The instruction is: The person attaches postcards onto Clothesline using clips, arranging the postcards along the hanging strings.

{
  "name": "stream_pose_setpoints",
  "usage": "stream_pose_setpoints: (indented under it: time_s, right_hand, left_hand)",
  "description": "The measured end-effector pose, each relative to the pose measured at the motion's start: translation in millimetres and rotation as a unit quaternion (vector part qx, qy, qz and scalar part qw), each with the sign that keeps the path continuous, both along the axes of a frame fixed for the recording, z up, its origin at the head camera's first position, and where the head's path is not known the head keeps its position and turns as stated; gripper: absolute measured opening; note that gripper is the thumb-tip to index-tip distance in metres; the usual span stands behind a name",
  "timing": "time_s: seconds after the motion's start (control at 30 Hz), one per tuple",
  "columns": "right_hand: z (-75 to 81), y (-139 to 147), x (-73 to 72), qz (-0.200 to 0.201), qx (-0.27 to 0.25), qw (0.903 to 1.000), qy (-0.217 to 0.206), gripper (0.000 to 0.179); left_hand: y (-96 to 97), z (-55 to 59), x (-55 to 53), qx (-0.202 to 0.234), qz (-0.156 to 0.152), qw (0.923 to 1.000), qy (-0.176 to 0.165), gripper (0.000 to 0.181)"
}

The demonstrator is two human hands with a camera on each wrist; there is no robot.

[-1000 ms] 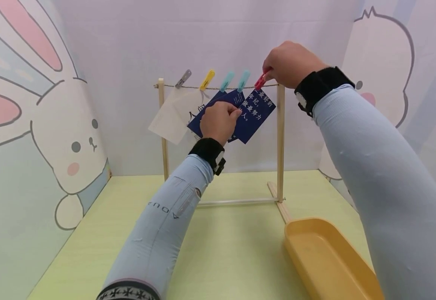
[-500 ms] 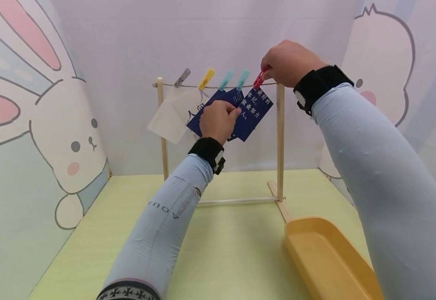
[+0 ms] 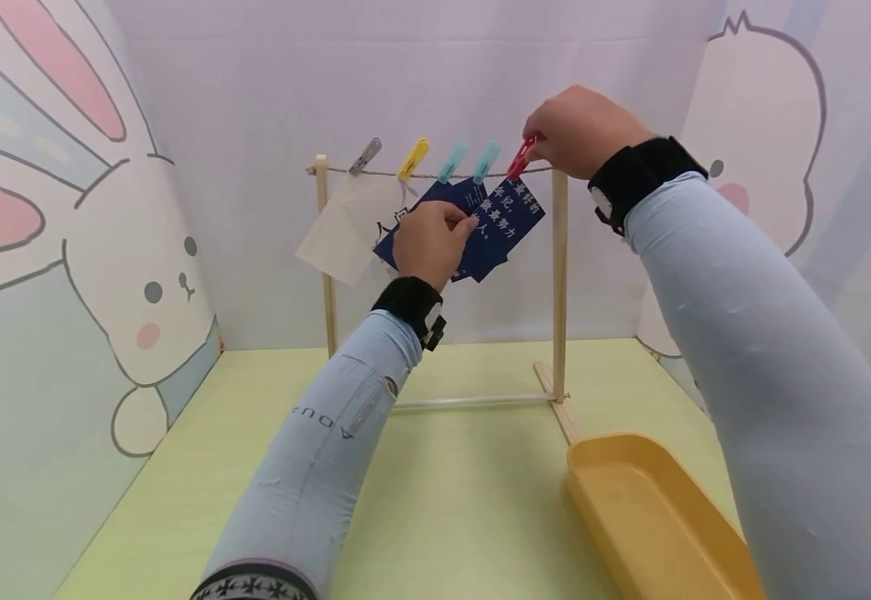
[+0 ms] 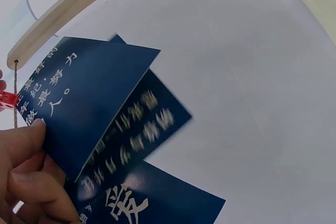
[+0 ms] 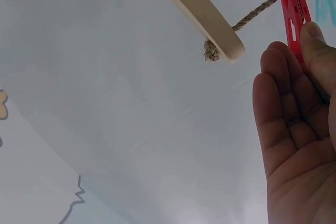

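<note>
My right hand (image 3: 585, 129) pinches a red clothespin (image 3: 521, 160) by its upper end, between thumb and index finger. The clothespin sits on the rope at the top corner of a dark blue card (image 3: 508, 223) with white writing. At that card's left edge, my left hand (image 3: 432, 242) pinches it between thumb and fingers. In the left wrist view, a second blue card (image 4: 168, 119) and a third blue card (image 4: 184, 195) hang behind it, partly covered. Two light blue clothespins (image 3: 488, 161) grip the rope just left of the red one.
A wooden frame (image 3: 559, 292) carries the rope on two posts. Further left, a yellow clothespin (image 3: 413, 160) and a grey clothespin (image 3: 365, 157) hold pale sheets (image 3: 345, 229). A yellow tray (image 3: 581, 479) stands on the table at the front right.
My left hand has shifted slightly left, and the blue card's lower corner has swung left and up with it. My right hand stays on the red clothespin.
</note>
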State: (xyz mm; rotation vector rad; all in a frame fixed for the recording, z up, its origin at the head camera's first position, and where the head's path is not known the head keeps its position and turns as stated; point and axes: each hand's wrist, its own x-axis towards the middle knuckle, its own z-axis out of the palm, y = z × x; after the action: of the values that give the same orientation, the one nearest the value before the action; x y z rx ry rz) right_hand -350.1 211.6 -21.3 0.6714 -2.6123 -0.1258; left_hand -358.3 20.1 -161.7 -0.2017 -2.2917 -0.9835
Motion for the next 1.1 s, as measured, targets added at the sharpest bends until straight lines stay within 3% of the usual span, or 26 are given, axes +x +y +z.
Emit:
stream_pose_setpoints:
  time_s: [0.2,0.43,0.63,1.1]
  right_hand:
    - [-1.4,-4,-2.2,0.001,-0.002,1.0,-0.009,0.032]
    - [-2.9,-4,-3.4,-0.004,0.0,1.0,-0.005,0.03]
    - [-6.2,3,-9.2,-0.008,0.003,1.0,0.001,0.03]
    - [-7.3,6,-11.8,-0.022,0.02,0.9991,0.03,0.033]
  left_hand:
    - [0.6,-2.2,1.1,-0.017,0.008,0.9998,-0.007,0.024]
    - [-1.2,-6.3,1.0,-0.056,0.024,0.9979,0.023,0.021]
    - [-3.6,-3.9,2.5,-0.061,0.023,0.9975,0.025,0.02]
    - [-8.8,-10.6,-2.1,-0.077,0.018,0.9961,0.04,0.018]
